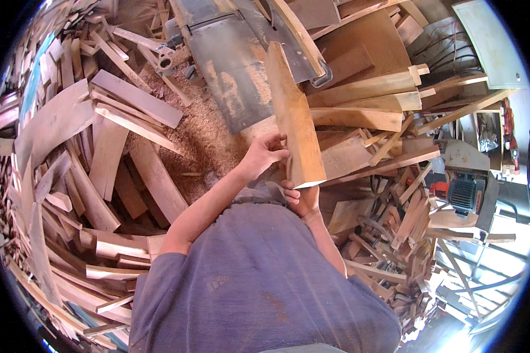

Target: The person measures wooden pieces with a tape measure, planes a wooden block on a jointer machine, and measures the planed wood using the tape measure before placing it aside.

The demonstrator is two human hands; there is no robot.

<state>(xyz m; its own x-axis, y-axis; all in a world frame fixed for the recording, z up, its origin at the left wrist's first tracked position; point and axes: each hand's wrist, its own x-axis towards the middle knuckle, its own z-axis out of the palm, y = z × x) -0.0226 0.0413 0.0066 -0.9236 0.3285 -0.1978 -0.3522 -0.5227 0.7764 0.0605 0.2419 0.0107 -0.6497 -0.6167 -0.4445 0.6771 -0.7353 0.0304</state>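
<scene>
A long yellowish-brown wooden board (298, 126) slants away from me over the machine's table, its pale cut end nearest my body. My right hand (303, 199) holds that near end from below, thumb at the corner; the fingers beneath are partly hidden. My left hand (266, 156) is at the board's left edge, with fingers bent and thumb and forefinger slightly apart. Whether it touches the board I cannot tell. Under the board's far part lies the machine's dark metal table (227, 65), dusted with sawdust, with a long fence (297, 29) along its right side.
Stacked boards (359, 94) lie right of the machine. Offcuts (394, 235) and a motor (466, 195) are farther right. Loose planks (109, 153) crowd the left side. Sawdust (200, 126) covers the ground beside the table. A pale cabinet (492, 44) stands at the far right.
</scene>
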